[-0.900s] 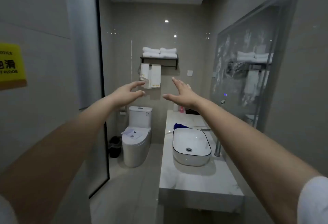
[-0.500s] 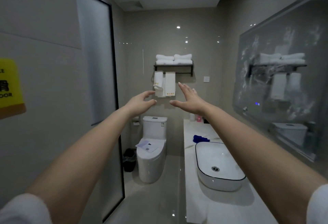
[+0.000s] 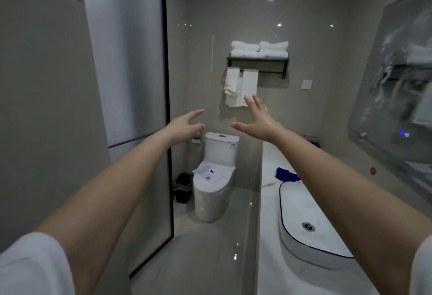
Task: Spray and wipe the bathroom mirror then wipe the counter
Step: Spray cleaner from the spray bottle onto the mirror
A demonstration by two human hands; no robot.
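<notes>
head view, risk: both hands are empty and nothing to spray with is in view; a dry wipe would likely just streak the smeared mirror [image 3: 397,79].
risk, cloth: blue cloth [image 3: 286,175] lies below the right hand [image 3: 254,121], touching or just beside the basin [image 3: 301,203]; a blind grab could drag it in.
left hand [image 3: 184,124]: fingers spread and loosely curved, mid-air, holds nothing.
right hand: fingers straight and fanned, thumb out, holds nothing.
mirror: right of the right hand, well apart.
worktop [image 3: 268,206]: under the right forearm.

Both arms reach straight forward, sleeves white. The left hand [image 3: 184,125] and right hand [image 3: 256,120] hang near each other, fingers spread and empty.
</notes>
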